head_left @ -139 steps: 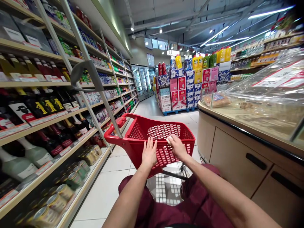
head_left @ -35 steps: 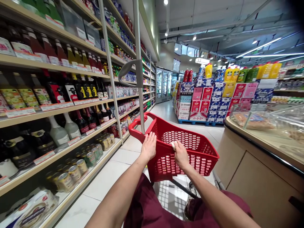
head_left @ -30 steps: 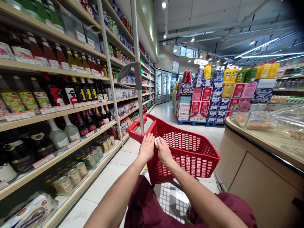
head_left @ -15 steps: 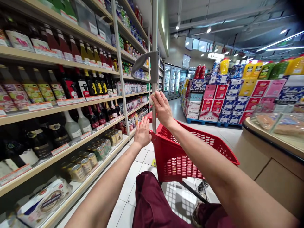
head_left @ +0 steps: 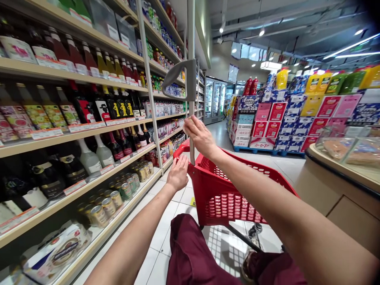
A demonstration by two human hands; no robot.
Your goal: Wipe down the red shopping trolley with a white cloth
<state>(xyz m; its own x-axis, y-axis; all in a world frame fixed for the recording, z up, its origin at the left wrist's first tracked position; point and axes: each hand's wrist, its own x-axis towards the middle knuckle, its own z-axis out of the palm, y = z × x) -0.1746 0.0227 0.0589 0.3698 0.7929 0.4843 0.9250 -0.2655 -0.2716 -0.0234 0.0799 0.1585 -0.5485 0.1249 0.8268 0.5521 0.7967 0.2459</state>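
Here's my right hand (head_left: 201,136), dead centre, fingers bent over a white wad (head_left: 184,129) and up against the pole (head_left: 192,152); whether they wrap all the way round, I can't tell. Just above, at eleven o'clock from that hand, the grey grip (head_left: 191,81) sits on the same pole.

Down at seven o'clock, my left hand (head_left: 178,173) lies palm down, fingers straight and together, touching the red handle (head_left: 181,149), not clenched. And the cart (head_left: 228,206) itself? Right in front of me, spreading towards four o'clock, its basket partly hidden behind my right forearm, my knee (head_left: 190,241) close below at six.

Over at nine o'clock, shelves (head_left: 124,127) full of bottles (head_left: 109,152), with cans (head_left: 109,206) on the lowest boards. Fridges (head_left: 214,99) stand at one, stacked boxes (head_left: 267,128) at three, a curved counter (head_left: 317,190) at four.
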